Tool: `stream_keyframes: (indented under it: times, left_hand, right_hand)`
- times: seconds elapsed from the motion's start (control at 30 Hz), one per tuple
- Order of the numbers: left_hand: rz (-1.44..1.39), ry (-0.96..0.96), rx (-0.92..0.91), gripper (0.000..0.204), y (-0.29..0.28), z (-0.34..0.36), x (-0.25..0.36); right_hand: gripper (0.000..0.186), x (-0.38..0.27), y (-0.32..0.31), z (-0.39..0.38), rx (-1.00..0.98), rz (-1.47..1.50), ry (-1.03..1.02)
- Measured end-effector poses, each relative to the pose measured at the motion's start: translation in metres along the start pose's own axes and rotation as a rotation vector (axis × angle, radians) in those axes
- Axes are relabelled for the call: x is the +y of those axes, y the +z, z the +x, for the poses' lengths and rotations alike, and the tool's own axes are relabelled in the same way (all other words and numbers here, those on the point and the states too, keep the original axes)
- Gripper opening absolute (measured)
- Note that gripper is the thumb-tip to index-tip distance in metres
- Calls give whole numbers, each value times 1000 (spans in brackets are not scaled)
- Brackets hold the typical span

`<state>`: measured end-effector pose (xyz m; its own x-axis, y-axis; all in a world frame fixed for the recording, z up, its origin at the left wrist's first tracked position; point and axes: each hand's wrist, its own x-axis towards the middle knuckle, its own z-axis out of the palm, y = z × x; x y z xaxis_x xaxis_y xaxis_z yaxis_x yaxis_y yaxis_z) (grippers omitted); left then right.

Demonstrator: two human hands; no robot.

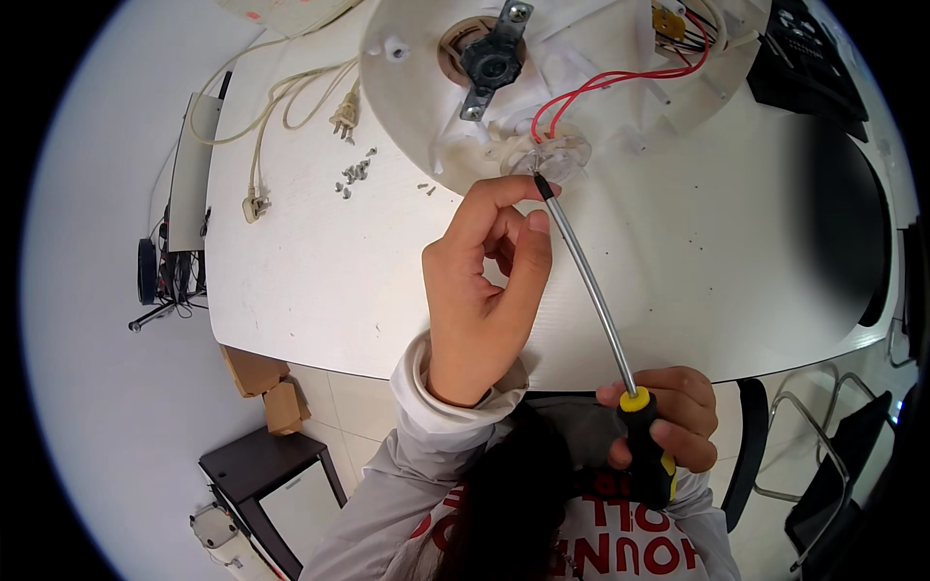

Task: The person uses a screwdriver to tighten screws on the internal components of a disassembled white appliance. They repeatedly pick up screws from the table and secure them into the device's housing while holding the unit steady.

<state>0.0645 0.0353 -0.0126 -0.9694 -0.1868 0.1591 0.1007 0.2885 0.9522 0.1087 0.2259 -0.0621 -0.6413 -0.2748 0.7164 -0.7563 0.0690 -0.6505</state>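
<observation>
My right grip [678, 409] is clamped around the black and yellow handle of a screwdriver [597, 302], low and just past the near edge of the surface [659, 320]. The shaft slants up and to the left, its dark tip at the clear round part [574, 153] on the near rim of the white housing [417, 121]; I cannot tell whether the tip sits in a screw head.

My left grip [489, 276] is just below that part, forefinger stretched to the screwdriver's tip, thumb apart from it, the other fingers loosely curled, and I see nothing held between them. Two red wires [644, 74] run from the clear part across the housing toward its upper right. A dark bracket [492, 63] with metal ends is inside the housing, near its far left.

Left of the housing, loose screws [354, 174] lie scattered on the surface, two more nearer my left grip. Beyond them are a two-pin plug [343, 118] and a second plug [254, 207], both on pale cables.
</observation>
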Motion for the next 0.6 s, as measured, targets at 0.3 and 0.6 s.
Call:
stream_keyframes:
  times: [0.3,0.6]
  left_hand:
    - [0,1,-1,18,0,0,0]
    - [-31,-30,62,15,4,1,2]
  right_hand:
    - [41,0,1,-1,-2,8,-2]
    - [42,0,2,1,2,8,-3]
